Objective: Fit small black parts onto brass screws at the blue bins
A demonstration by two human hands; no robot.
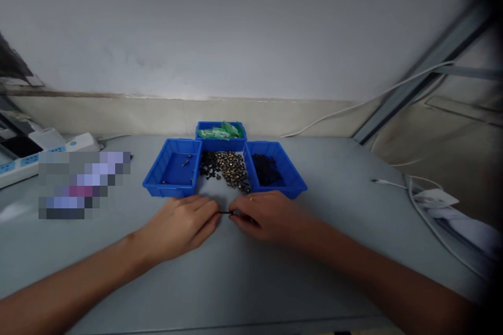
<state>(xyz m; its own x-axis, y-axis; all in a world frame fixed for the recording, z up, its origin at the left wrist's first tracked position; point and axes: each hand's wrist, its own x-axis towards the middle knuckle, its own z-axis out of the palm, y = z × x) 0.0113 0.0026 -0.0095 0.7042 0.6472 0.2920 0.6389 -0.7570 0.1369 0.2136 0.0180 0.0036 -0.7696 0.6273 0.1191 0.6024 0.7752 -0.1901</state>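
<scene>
A thin black part (225, 213) was pinched between the fingertips of the left hand (181, 226) and the right hand (269, 215). Both hands were nearly closed and rested on the grey table (236, 282), near its middle. Just beyond them, a heap of screws (230, 167) was flanked by a left blue tray (167, 186) and a right blue tray (293, 183). A far tray (220, 144) was filled with green pieces.

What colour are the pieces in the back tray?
Green pieces, lying in the blue back tray; the head view shows them best.

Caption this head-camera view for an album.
Left hand and right hand pinch a thin black rod at a grey table, before brass screws heaped between blue plastic trays.
</scene>
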